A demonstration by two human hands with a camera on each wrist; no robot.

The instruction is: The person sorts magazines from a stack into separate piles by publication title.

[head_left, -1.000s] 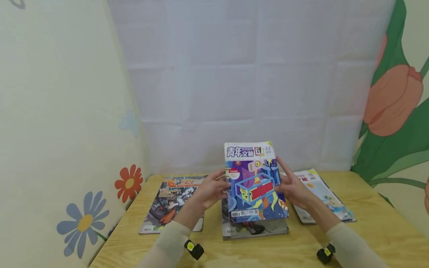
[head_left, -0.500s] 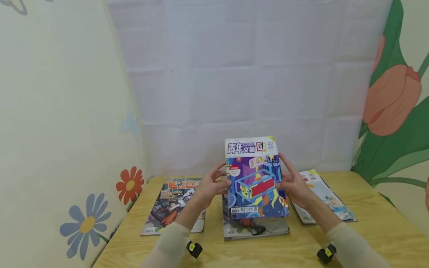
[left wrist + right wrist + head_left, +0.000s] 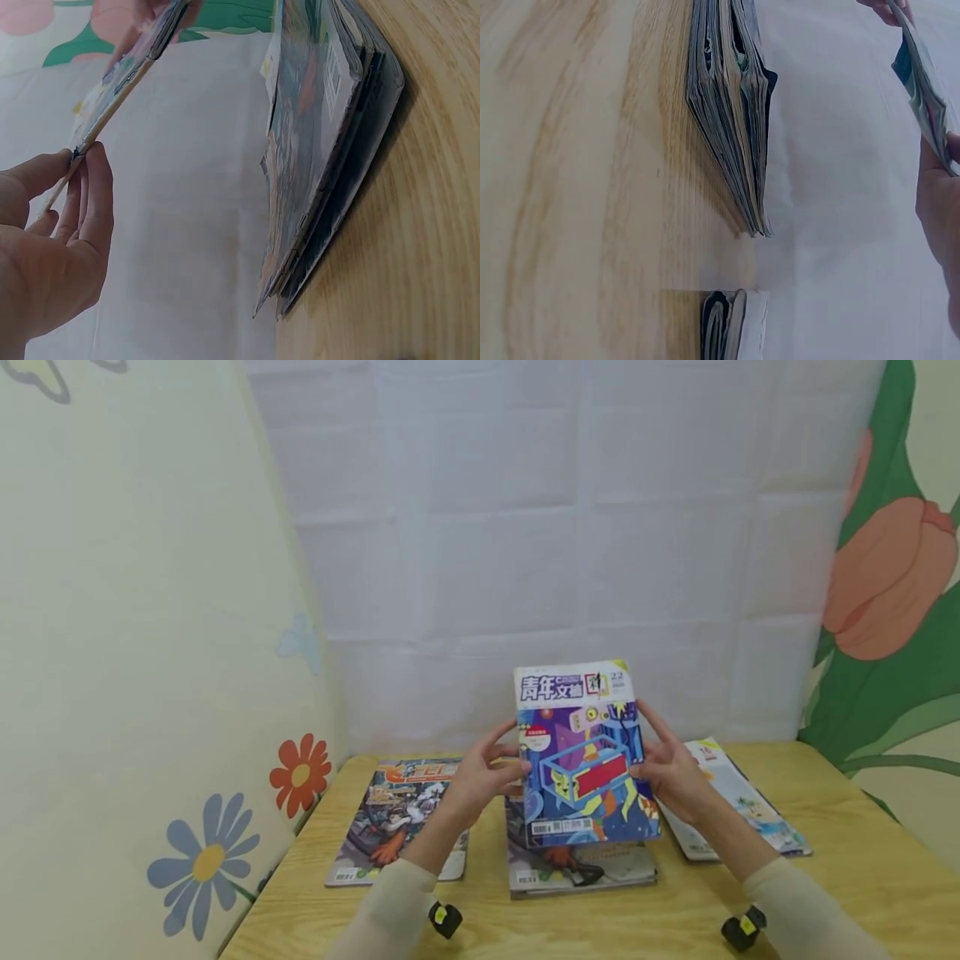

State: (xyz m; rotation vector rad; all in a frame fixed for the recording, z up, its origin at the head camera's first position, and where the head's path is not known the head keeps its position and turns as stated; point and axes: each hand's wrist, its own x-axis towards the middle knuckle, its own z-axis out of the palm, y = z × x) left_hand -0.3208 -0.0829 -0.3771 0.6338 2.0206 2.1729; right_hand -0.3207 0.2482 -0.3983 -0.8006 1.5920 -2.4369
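The purple-covered magazine has come up a touch in the last second — there's more of the middle pile showing under its lower edge now, and the cover faces the person squarely enough to read the big title. I take that to mean the hands alone carry its weight, clear of the pile; as I judge it, the work is mid-lift. The left hand has it pinched along one side, thumb in front, fingers behind; the right hand grips the opposite edge the same way, its index finger stretched up along the side. So both sets of fingers are narrowed on the one magazine, held in the air over the middle of the desk. Counting up: two hands, one magazine between them, three spots with magazines on the desk — the left magazine, the middle pile and the right magazine. The middle pile is plainly several thick, too tightly layered to count, and I can't tell whether anything lies beneath the left one.
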